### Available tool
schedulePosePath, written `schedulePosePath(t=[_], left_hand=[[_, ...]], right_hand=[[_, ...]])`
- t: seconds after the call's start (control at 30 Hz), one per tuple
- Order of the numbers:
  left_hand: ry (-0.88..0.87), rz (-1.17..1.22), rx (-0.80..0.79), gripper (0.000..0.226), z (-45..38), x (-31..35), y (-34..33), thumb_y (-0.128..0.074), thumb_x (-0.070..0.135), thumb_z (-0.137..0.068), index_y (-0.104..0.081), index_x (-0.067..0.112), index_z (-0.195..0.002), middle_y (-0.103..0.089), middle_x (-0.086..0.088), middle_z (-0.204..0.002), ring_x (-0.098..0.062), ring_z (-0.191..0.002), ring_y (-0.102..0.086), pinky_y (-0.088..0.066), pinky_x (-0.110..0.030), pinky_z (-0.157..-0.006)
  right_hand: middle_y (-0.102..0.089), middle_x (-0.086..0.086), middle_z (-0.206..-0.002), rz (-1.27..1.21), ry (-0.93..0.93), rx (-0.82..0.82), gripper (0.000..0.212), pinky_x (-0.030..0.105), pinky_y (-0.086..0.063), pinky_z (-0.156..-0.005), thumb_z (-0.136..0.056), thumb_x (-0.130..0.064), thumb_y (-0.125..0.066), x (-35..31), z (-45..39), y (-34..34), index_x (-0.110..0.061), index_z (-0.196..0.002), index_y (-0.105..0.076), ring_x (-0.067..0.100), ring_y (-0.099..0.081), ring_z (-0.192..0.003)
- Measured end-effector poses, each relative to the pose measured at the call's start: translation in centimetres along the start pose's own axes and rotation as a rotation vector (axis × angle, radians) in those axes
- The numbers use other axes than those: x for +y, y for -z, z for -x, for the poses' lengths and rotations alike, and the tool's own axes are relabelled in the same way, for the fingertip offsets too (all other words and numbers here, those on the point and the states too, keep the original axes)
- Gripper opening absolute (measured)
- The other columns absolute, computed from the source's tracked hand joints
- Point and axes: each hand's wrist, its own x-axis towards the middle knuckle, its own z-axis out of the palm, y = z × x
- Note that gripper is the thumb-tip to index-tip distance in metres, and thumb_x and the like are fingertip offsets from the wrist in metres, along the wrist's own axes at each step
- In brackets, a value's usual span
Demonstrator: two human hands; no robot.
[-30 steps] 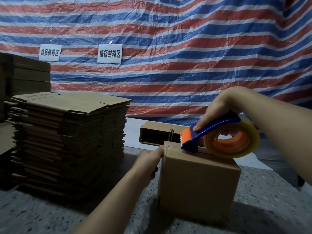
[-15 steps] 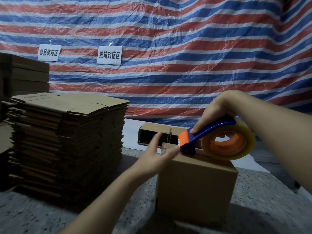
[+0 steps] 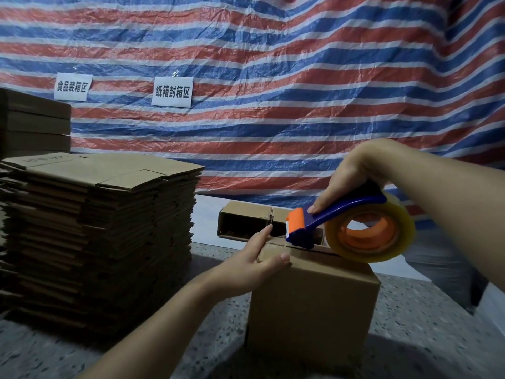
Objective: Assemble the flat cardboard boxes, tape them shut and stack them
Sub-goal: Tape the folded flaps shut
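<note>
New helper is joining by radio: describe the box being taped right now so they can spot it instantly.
Start at the tall stack of flat cardboard; just to its right stands the assembled box. Unlike the open box lying behind it, it stands upright, with the tape dispenser on its top seam.

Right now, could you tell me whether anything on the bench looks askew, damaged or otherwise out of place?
Nothing is damaged. The open box behind the box being taped lies on its side, its opening facing the camera. The flat cardboard stack has ragged, uneven edges. The left hand rests on the box's top while the right hand holds the tape dispenser.
</note>
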Motion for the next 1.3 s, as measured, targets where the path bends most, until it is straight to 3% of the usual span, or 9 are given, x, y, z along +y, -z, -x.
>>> schedulePosePath(t=[0.17, 0.33, 0.47, 0.67, 0.77, 0.97, 1.1, 1.2, 1.3], left_hand=[[-0.072, -0.011, 0.044, 0.083, 0.1, 0.0, -0.4, -0.049, 0.077, -0.078, 0.0, 0.066, -0.144, -0.017, 0.022, -0.151, 0.01, -0.105, -0.058, -0.045, -0.012, -0.083], [-0.163, -0.115, 0.117, 0.072, -0.1, 0.0, -0.7, -0.044, 0.065, -0.085, -0.03, 0.041, -0.151, -0.036, 0.02, -0.146, 0.015, -0.117, -0.045, -0.044, -0.009, -0.087], [-0.163, -0.219, 0.13, 0.08, -0.1, 0.2, -0.4, -0.037, 0.075, -0.081, -0.043, 0.03, -0.146, -0.044, 0.016, -0.134, 0.0, -0.12, -0.048, -0.047, -0.029, -0.1], [-0.167, -0.252, 0.127, 0.082, 0.1, 0.5, -0.2, -0.035, 0.08, -0.078, -0.046, 0.033, -0.145, -0.044, 0.017, -0.128, -0.004, -0.119, -0.049, -0.049, -0.03, -0.097], [-0.148, -0.26, 0.142, 0.078, 0.1, 0.5, -0.2, -0.035, 0.077, -0.08, -0.045, 0.035, -0.145, -0.042, 0.02, -0.129, -0.002, -0.12, -0.047, -0.048, -0.025, -0.095], [-0.123, -0.262, 0.142, 0.072, 0.1, 0.2, -0.3, -0.037, 0.072, -0.085, -0.035, 0.04, -0.149, -0.034, 0.027, -0.135, 0.002, -0.123, -0.038, -0.033, -0.005, -0.085], [-0.01, -0.096, 0.075, 0.085, 0.1, 0.7, -0.1, -0.029, 0.085, -0.077, -0.022, 0.046, -0.152, -0.023, 0.019, -0.158, -0.002, -0.141, -0.022, -0.023, -0.028, -0.111], [0.183, 0.076, 0.076, 0.077, -0.5, 2.4, 0.5, -0.033, 0.083, -0.081, -0.04, 0.042, -0.146, -0.036, 0.014, -0.154, -0.004, -0.13, -0.034, -0.028, -0.037, -0.107], [0.356, 0.121, 0.209, 0.051, -2.3, 3.8, 0.5, -0.043, 0.061, -0.096, -0.055, 0.031, -0.136, -0.052, 0.0, -0.139, -0.019, -0.124, -0.048, -0.04, -0.041, -0.104]], right_hand=[[-0.076, 0.011, -0.077, 0.028, -0.026, -0.002, 0.068, 0.028, -0.058, -0.053, -0.073, -0.066, -0.075, -0.7, 0.0, -0.4, -0.005, -0.104, -0.069, 0.022, -0.074, -0.063], [-0.075, 0.011, -0.072, 0.067, -0.054, 0.019, 0.063, 0.029, -0.058, -0.051, -0.077, -0.063, -0.074, -1.5, 0.2, -0.7, -0.006, -0.1, -0.068, 0.022, -0.074, -0.06], [-0.076, 0.01, -0.074, 0.059, -0.051, 0.011, 0.064, 0.028, -0.058, -0.052, -0.076, -0.065, -0.074, -1.1, 0.2, -0.5, -0.006, -0.101, -0.069, 0.021, -0.074, -0.061], [-0.076, 0.013, -0.081, -0.01, -0.041, -0.049, 0.075, 0.029, -0.058, -0.056, -0.057, -0.065, -0.081, 1.6, 0.0, 0.0, -0.005, -0.1, -0.071, 0.023, -0.074, -0.065], [-0.076, 0.013, -0.09, -0.023, -0.049, -0.054, 0.084, 0.032, -0.06, -0.064, -0.054, -0.069, -0.083, 3.1, -0.4, 0.0, -0.005, -0.108, -0.071, 0.024, -0.074, -0.074], [-0.077, 0.012, -0.087, 0.051, -0.083, -0.069, 0.08, 0.03, -0.06, -0.061, -0.059, -0.07, -0.082, 2.4, -0.9, 0.2, -0.006, -0.106, -0.071, 0.024, -0.076, -0.074], [-0.077, 0.013, -0.079, 0.081, -0.095, -0.078, 0.066, 0.029, -0.058, -0.055, -0.071, -0.068, -0.078, 1.6, -1.2, -0.1, -0.005, -0.09, -0.073, 0.025, -0.075, -0.066], [-0.076, 0.013, -0.077, 0.072, -0.094, -0.091, 0.067, 0.029, -0.058, -0.055, -0.073, -0.067, -0.077, 1.6, -1.5, -0.1, -0.004, -0.096, -0.07, 0.024, -0.075, -0.064], [-0.076, 0.012, -0.078, 0.079, -0.093, -0.104, 0.072, 0.029, -0.058, -0.056, -0.069, -0.068, -0.078, 1.6, -1.5, -0.1, -0.004, -0.102, -0.069, 0.023, -0.075, -0.066]])
